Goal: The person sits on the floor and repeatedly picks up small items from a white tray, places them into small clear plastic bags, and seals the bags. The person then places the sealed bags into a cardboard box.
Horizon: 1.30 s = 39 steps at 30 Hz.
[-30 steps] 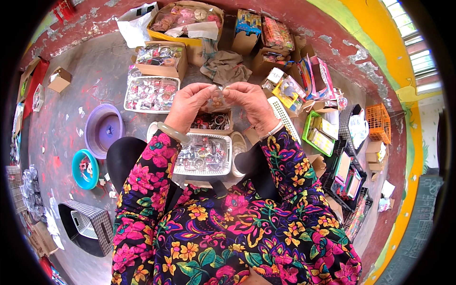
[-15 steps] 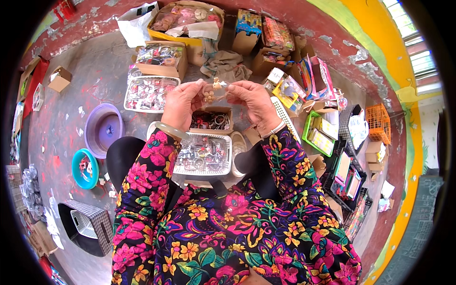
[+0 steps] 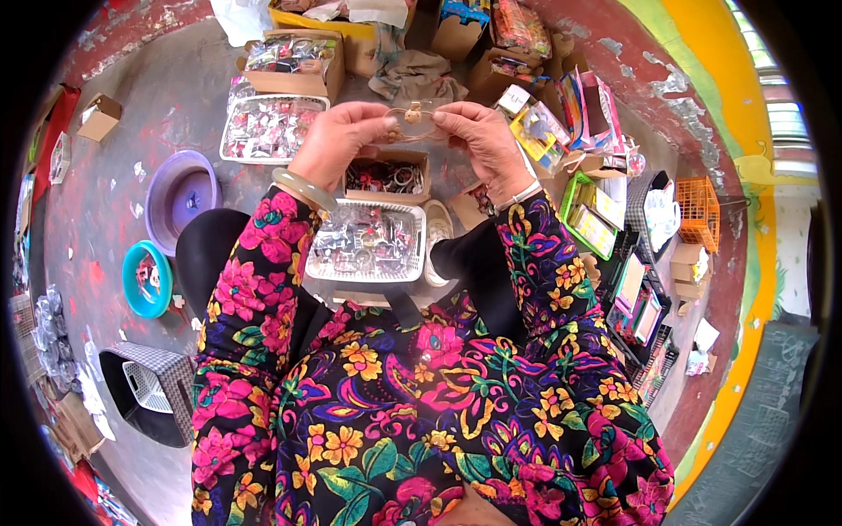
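Between my two hands, a thin light-coloured loop, which looks like a hair tie, with a small tan ornament [image 3: 413, 115] is held stretched out. My left hand [image 3: 344, 142] pinches its left end between thumb and fingers, with a pale bangle on the wrist. At the other end, my right hand [image 3: 485, 145] pinches the loop, with a white band on its wrist. Below my hands stands a cardboard box [image 3: 386, 194] of dark hair bands. Nearer to me, a white basket [image 3: 361, 275] holds several small clear-wrapped items.
Another white basket [image 3: 255, 159] of packets lies at the far left, beside an open carton [image 3: 303, 81]. Purple [image 3: 156, 219] and teal basins [image 3: 132, 282] stand on the left floor. To the right are a green basket [image 3: 572, 198], black crates [image 3: 628, 337] and an orange crate [image 3: 702, 210].
The whole scene sits higher in the picture. The loop is drawn out flatter between my hands, and the round tan beads that hung by my left fingers are now mostly hidden.
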Each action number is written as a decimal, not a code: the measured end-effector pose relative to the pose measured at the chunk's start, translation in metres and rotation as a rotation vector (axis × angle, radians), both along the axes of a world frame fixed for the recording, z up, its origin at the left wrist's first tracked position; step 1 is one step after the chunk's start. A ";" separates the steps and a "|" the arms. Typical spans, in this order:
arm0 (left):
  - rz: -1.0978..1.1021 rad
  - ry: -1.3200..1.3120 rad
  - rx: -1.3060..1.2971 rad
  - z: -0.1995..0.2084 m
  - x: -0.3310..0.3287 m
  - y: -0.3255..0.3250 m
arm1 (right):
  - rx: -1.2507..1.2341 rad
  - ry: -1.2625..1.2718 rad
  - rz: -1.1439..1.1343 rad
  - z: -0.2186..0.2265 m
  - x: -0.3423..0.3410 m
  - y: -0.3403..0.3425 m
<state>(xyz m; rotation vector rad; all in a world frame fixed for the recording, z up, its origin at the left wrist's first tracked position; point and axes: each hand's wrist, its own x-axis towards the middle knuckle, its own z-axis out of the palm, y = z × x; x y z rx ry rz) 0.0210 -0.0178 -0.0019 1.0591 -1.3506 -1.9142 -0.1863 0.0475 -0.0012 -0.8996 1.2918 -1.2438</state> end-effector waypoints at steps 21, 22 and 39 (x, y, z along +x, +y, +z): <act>0.135 -0.017 -0.128 -0.008 0.037 -0.012 | 0.710 1.300 0.640 -0.267 0.026 0.092; 0.131 -0.020 -0.132 -0.008 0.035 -0.013 | 0.684 1.307 0.740 -0.263 0.017 0.089; 0.245 0.379 0.112 0.005 0.035 -0.013 | 0.060 1.085 -0.095 0.014 -0.114 0.032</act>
